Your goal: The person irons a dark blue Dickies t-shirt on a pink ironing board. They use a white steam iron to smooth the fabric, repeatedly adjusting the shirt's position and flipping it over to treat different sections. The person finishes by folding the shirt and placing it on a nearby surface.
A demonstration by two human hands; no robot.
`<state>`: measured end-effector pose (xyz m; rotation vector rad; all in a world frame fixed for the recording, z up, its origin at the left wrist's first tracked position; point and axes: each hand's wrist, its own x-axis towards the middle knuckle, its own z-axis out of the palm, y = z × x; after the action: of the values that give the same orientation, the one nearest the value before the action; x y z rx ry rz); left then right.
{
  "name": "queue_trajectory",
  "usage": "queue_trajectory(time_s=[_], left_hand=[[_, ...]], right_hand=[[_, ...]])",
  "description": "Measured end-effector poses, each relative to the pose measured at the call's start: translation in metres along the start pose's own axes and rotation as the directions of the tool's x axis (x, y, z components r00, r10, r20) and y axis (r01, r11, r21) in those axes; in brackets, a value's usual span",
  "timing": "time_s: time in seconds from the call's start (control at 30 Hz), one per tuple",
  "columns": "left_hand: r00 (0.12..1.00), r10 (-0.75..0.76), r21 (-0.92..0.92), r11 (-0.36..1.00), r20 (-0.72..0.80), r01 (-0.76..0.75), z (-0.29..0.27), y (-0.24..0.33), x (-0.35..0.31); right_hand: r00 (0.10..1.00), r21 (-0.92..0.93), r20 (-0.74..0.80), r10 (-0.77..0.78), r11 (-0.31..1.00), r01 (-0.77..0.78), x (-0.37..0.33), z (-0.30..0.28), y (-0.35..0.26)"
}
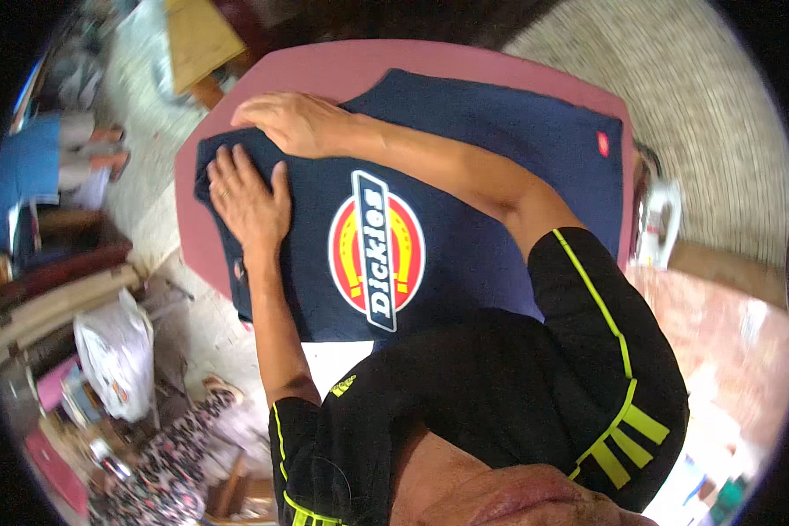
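A dark navy T-shirt [482, 158] lies spread over a dusty-pink ironing board [324, 66]. Its front carries a large printed emblem [412, 254] in red, yellow and white, and a small red tag [603, 145] shows near the hem. My left hand [250, 197] rests flat on the shirt's left end, fingers spread, a ring on one of them. Just above it, my right hand [294, 123] reaches across to the shirt's upper left edge. Its fingers are stretched out and hold nothing that I can see.
A white clothes iron [659, 223] stands at the board's right end. A wooden table [202, 44] is at the upper left. Another person in blue [26, 171] is at the far left. Below them are a white plastic bag [118, 351] and a flowered cloth [171, 465].
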<state>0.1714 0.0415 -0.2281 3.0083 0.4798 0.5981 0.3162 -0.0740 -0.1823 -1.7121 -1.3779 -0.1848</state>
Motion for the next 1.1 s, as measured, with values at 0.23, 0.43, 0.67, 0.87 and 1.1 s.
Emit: queue_trajectory(time_s=[0.23,0.43,0.67,0.87,1.1], left_hand=[[0.997,0.004,0.126,0.992,0.078,-0.014,-0.009,0.009,0.003],[0.810,0.577,-0.341,0.786,0.106,-0.516,-0.036,0.174,0.010],[0.736,0.674,-0.275,0.719,0.057,-0.638,0.011,0.260,0.039],[0.743,0.667,-0.189,0.737,0.047,-0.649,0.016,0.279,0.033],[0.416,0.893,-0.501,0.284,-0.173,-0.818,0.018,0.433,-0.016]], right_hand=[[0.918,-0.639,-0.188,0.349,0.666,-0.384,-0.213,-0.181,-0.053],[0.601,-0.704,-0.581,0.548,0.032,-0.710,-0.266,-0.188,-0.047],[0.688,-0.715,-0.453,0.568,0.230,-0.660,-0.296,-0.226,-0.046],[0.666,-0.751,-0.540,0.515,0.064,-0.658,-0.360,-0.321,-0.010],[0.840,-0.768,-0.499,0.213,0.341,-0.543,-0.369,-0.355,0.024]])
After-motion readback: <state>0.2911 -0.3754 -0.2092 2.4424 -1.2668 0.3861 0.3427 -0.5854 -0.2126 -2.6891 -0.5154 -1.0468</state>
